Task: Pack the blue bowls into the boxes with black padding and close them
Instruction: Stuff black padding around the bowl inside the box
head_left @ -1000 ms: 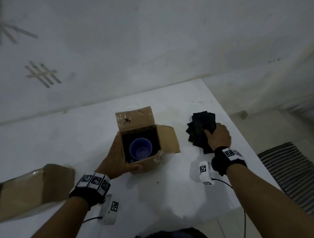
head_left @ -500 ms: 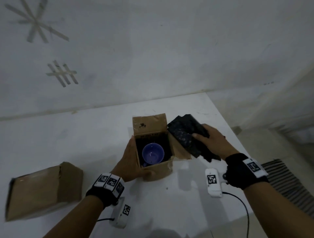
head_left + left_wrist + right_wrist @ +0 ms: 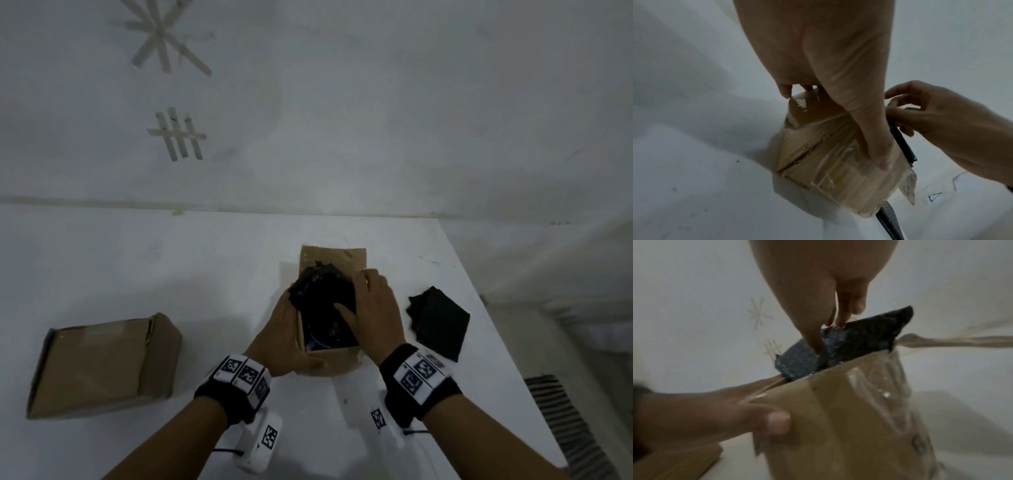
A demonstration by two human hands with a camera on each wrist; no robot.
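Observation:
An open cardboard box (image 3: 330, 365) stands mid-table with its back flap up. Inside it only a sliver of the blue bowl (image 3: 317, 342) shows at the near left. My right hand (image 3: 359, 294) pinches a sheet of black padding (image 3: 322, 291) and holds it tilted over the box's opening, covering most of the bowl. In the right wrist view its fingers grip the padding (image 3: 849, 345) just above the box's rim (image 3: 838, 373). My left hand (image 3: 284, 335) grips the box's left side, with its thumb on the taped front wall (image 3: 838, 170).
A stack of more black padding (image 3: 438, 322) lies on the white table (image 3: 205, 274) right of the box, near the right edge. A second cardboard box (image 3: 102, 363), closed, lies at the left. A wall with tape marks rises behind the table.
My right hand lifted a padding sheet off the stack and carried it left over the open box, hiding most of the bowl. The left hand kept its hold on the box.

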